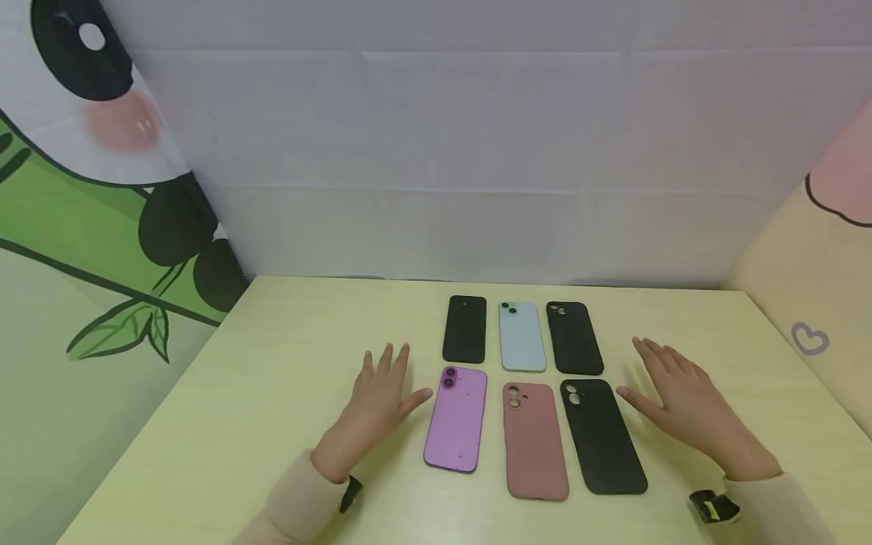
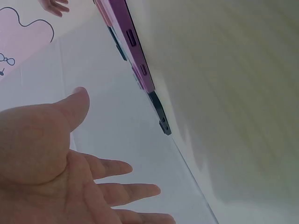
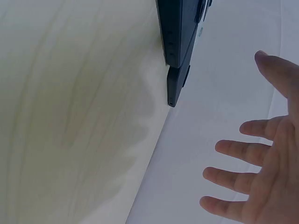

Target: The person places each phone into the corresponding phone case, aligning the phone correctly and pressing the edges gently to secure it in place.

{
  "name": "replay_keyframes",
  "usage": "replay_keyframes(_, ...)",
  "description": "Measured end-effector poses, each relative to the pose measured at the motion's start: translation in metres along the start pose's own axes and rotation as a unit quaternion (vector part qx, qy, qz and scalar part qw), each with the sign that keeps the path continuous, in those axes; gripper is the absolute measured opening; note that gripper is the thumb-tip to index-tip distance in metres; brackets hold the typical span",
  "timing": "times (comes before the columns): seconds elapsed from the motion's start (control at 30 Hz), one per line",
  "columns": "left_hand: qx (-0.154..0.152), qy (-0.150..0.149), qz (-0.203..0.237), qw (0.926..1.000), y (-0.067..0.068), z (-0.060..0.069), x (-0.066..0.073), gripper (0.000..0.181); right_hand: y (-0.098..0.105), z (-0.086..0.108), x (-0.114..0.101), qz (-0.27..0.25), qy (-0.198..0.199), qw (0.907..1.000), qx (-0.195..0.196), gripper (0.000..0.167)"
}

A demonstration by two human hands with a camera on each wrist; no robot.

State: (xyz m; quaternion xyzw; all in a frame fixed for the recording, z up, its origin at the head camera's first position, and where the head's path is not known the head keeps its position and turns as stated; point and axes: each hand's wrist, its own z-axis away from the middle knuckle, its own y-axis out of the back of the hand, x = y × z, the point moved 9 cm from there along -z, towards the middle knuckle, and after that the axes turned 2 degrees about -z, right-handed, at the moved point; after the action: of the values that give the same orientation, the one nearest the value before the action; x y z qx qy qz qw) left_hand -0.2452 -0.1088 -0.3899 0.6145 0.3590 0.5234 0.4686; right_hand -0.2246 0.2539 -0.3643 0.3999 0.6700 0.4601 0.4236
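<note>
My left hand point(image 1: 373, 409), fingers spread, hovers left of a purple phone point(image 1: 456, 418), holding nothing. To the right of the phones and cases, my right hand point(image 1: 695, 405) is also spread and holds nothing, its thumb near a black case point(image 1: 603, 437). Between them lies a dusty-pink case point(image 1: 535, 441). The back row has a black phone or case point(image 1: 465, 329), a light-blue phone point(image 1: 522, 337) and another black case point(image 1: 575, 338). In the left wrist view, the purple phone's edge point(image 2: 133, 44) shows beyond the left hand point(image 2: 60, 163); the right wrist view shows the right hand point(image 3: 271, 163) beside dark edges.
The pale wooden table point(image 1: 272, 393) reaches back to a grey-white cloth wall point(image 1: 409, 151). Printed side panels stand at left and right, the left one with a green leaf pattern point(image 1: 123, 333). Dark bands sit at both wrists.
</note>
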Motion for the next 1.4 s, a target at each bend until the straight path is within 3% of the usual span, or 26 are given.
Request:
replay_keyframes(0.33,-0.005,-0.014,0.014,0.9998,-0.008,0.002,0.014,0.074,-0.004,-0.001,-0.024,-0.002,0.036,0.9991,0.022,0.077)
replay_keyframes(0.7,0.002,-0.066,-0.006,0.9978,-0.017,0.002,0.042,0.067,-0.007,-0.001,-0.056,-0.004,0.069,0.9969,0.036,0.074)
replay_keyframes(0.93,-0.008,-0.039,-0.007,0.9992,-0.023,0.003,0.051,0.068,-0.015,-0.002,-0.069,-0.013,0.086,0.9960,0.021,0.075)
replay_keyframes(1.17,0.005,-0.021,-0.019,0.9996,-0.024,0.005,0.061,0.070,-0.029,-0.004,-0.077,-0.023,0.084,0.9961,-0.008,0.074)
replay_keyframes(1.4,0.018,-0.022,-0.059,0.9978,-0.028,0.007,0.068,0.074,-0.040,-0.007,-0.087,-0.016,0.102,0.9942,-0.031,0.075)
